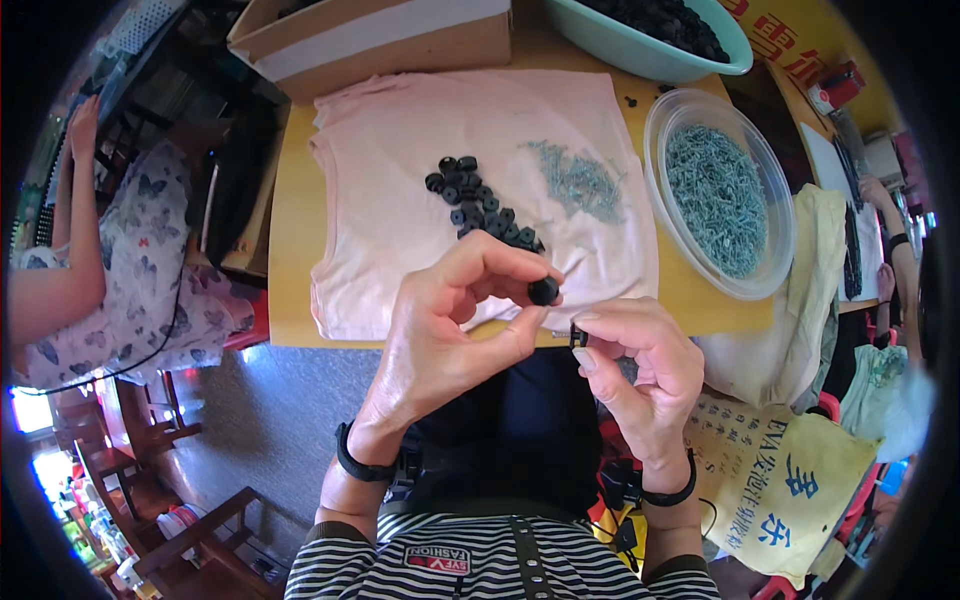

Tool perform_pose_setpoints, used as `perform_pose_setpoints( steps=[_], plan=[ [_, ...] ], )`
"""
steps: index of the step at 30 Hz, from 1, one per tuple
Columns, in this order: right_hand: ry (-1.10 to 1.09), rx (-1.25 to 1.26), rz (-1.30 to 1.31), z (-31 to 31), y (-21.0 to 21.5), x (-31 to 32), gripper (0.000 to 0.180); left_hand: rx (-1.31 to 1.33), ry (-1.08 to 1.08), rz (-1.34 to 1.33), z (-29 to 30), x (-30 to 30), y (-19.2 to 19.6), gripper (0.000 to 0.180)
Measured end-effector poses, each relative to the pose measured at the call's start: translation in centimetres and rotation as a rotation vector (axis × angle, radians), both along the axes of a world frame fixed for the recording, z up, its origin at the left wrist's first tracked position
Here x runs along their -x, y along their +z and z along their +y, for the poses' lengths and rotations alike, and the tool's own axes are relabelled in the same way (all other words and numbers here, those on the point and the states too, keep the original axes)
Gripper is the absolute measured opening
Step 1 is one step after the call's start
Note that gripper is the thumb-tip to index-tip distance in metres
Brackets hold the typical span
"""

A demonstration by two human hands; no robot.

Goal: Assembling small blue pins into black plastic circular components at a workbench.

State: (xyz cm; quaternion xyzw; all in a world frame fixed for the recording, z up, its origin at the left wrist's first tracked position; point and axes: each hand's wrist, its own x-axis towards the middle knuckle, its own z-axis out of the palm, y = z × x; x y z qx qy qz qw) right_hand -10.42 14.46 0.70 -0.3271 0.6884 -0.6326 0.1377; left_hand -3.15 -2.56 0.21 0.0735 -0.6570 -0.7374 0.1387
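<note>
Between the thumb and fingers of my left hand [455, 325] is a small round black plastic piece [543, 291]. My right hand [645, 370], just to its right and slightly lower, pinches a small dark piece [577, 336] whose exact kind I cannot make out. The two hands are apart, over the near edge of a pink cloth [385, 200]. Beyond my left hand, several black round pieces [470, 190] lie heaped on that cloth. A loose scatter of small silvery screws [580, 182] rests to their right.
A clear round tub [655, 165] full of screws stands on the wooden table [290, 290] at right. Behind are a pale green basin [640, 62] of black pieces and a cardboard box [390, 60]. People sit on both sides; a printed sack [800, 470] lies lower right.
</note>
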Motion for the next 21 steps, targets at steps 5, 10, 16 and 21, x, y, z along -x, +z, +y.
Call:
perform_pose_setpoints(
  steps=[5,10,16,21],
  plan=[
    [0.036,-0.003,0.049,-0.2,0.1,-1.4,0.018,-0.011,-0.041,-0.024,0.8,-1.8,-1.1,0.027],
    [0.061,0.161,-0.354,0.0,-0.3,-2.4,0.022,-0.040,0.006,0.031,1.6,-3.1,-1.6,0.026],
    [0.080,0.199,-0.528,-0.5,-0.3,-2.6,0.023,-0.202,0.074,0.078,2.1,-4.2,-2.5,0.028],
    [0.102,0.251,-0.712,-0.9,-0.7,-2.3,0.023,-0.187,0.137,0.081,1.9,-4.8,-2.6,0.027]
  ],
)
